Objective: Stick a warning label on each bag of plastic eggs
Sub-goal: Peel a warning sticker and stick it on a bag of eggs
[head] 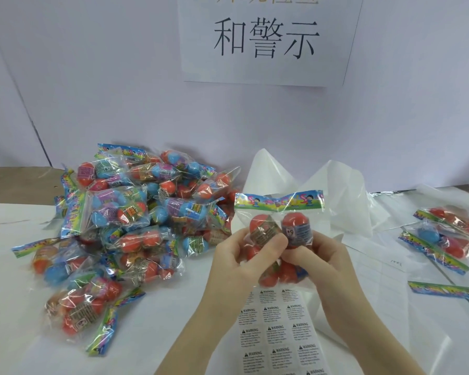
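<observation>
I hold one clear bag of red plastic eggs (294,226) upright above the table, its colourful header strip at the top. My left hand (244,255) grips the bag's left side, thumb over the eggs. My right hand (320,255) grips its right side. Under my hands lies a sheet of white warning labels (279,331), printed in rows. A large heap of egg bags (130,220) with red and blue eggs covers the table's left half.
Two or three egg bags (444,234) lie at the right edge, with a loose header strip (444,289) nearby. Crumpled white plastic sheeting (336,190) stands behind my hands. A paper sign (266,39) hangs on the back wall.
</observation>
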Available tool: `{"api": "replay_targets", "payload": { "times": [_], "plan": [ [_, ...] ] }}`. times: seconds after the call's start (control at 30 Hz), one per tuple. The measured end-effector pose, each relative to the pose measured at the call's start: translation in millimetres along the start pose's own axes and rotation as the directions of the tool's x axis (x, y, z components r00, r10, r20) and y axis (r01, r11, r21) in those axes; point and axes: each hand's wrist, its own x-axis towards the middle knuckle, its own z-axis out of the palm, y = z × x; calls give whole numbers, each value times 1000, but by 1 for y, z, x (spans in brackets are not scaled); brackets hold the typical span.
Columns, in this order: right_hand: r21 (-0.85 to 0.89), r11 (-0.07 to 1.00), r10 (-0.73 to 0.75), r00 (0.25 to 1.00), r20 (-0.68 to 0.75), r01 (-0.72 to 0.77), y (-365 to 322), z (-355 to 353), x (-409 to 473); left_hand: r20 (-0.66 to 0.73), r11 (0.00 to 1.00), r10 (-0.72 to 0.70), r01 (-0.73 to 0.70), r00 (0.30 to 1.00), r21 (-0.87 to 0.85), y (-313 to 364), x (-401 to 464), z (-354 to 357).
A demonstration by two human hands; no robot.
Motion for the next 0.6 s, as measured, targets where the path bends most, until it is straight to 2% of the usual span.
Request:
{"api": "replay_targets", "payload": {
  "times": [0.17, 0.33, 0.5, 0.6],
  "plan": [
    [13, 998, -57, 998, 26, 56, 0, -4, -1, -78, 999, 1, 3, 997, 49, 3, -1, -1],
    [35, 992, -117, 992, -39, 119, 0, -4, 0, -34, 994, 12, -8, 999, 110, 0, -3, 0],
    [7, 988, -156, 983, -99, 157, 0, -1, -1, 84, 998, -26, 20, 996, 65, -1, -4, -1],
    [122, 978, -152, 980, -128, 167, -3, 0, 1, 32, 997, -31, 28, 999, 72, 0, -1, -5]
  ]
}}
